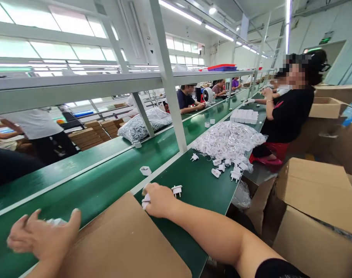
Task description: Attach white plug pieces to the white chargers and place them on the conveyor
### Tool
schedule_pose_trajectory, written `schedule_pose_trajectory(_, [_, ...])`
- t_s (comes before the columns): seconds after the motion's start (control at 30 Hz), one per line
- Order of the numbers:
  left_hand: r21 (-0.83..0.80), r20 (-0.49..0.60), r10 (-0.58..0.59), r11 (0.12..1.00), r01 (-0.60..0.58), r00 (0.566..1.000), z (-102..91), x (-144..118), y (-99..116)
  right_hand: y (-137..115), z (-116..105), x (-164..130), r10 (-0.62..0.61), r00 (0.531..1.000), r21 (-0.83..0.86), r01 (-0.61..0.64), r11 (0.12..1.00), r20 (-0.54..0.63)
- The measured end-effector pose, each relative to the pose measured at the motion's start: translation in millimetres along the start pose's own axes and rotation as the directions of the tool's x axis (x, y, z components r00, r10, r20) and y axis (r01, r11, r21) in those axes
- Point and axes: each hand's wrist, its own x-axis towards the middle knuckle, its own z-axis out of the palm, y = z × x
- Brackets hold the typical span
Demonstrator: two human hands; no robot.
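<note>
Plugs everywhere, basically. The right hand (158, 200) has its fingers curled shut around one small white plug piece (146, 200), right at the far edge of the cardboard sheet (121, 239), and a second white plug (176, 190) sits on the table just beside those fingers. The left hand (44, 237) is spread fairly wide over something pale and blurred (56, 221) at the cardboard's left edge; can't tell what it is or whether it's actually gripped.

Going by the layout, this looks early or mid-way: a big heap of bagged white plugs (229, 141) is well beyond the right fingers, with loose ones (234, 173) scattered at its near edge, so plenty is left.

Surface is a long green table (106, 185) with a green conveyor strip alongside, a lone white piece (145, 170) on the belt ahead of the fingers. Grey shelf frame (167, 77) overhead, cardboard boxes (317, 216) to the right, other people seated further down, bright factory hall.
</note>
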Motion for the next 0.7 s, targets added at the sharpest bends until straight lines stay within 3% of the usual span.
schedule_pose_trajectory(0.07, [-0.133, -0.013, 0.034, 0.990, -0.036, 0.999, 5.5, 5, 34, -4, 10, -3, -0.061, 0.993, 0.038, 0.058, 0.998, 0.099])
schedule_pose_trajectory(0.13, [-0.206, 0.147, 0.159, 0.970, -0.127, 0.976, 22.1, 15, 64, -2, 19, -3, -0.090, 0.986, 0.101, 0.077, 0.992, 0.141])
schedule_pose_trajectory(0.23, [-0.251, 0.368, 0.315, 0.940, -0.233, 0.875, 60.8, 30, 97, 5, 30, 2, -0.097, 0.988, 0.233, 0.066, 0.970, 0.124])
schedule_pose_trajectory(0.33, [-0.274, 0.465, 0.392, 0.916, -0.292, 0.794, 96.3, 43, 123, 9, 37, 7, -0.134, 0.985, 0.262, 0.101, 0.960, 0.111])
schedule_pose_trajectory(0.4, [-0.303, 0.555, 0.419, 0.906, -0.295, 0.718, 110.3, 50, 138, 9, 38, 8, -0.188, 0.976, 0.246, 0.157, 0.956, 0.108])
schedule_pose_trajectory(0.5, [-0.319, 0.679, 0.401, 0.916, -0.245, 0.615, 114.4, 58, 154, 6, 32, 4, -0.194, 0.975, 0.249, 0.163, 0.955, 0.105])
schedule_pose_trajectory(0.57, [-0.293, 0.689, 0.368, 0.930, -0.224, 0.624, 106.4, 60, 157, 3, 24, -1, -0.142, 0.986, 0.291, 0.113, 0.950, 0.082])
schedule_pose_trajectory(0.7, [-0.284, 0.578, 0.345, 0.935, -0.213, 0.740, 68.8, 51, 149, 1, 9, -2, -0.030, 0.999, 0.378, 0.043, 0.925, -0.042])
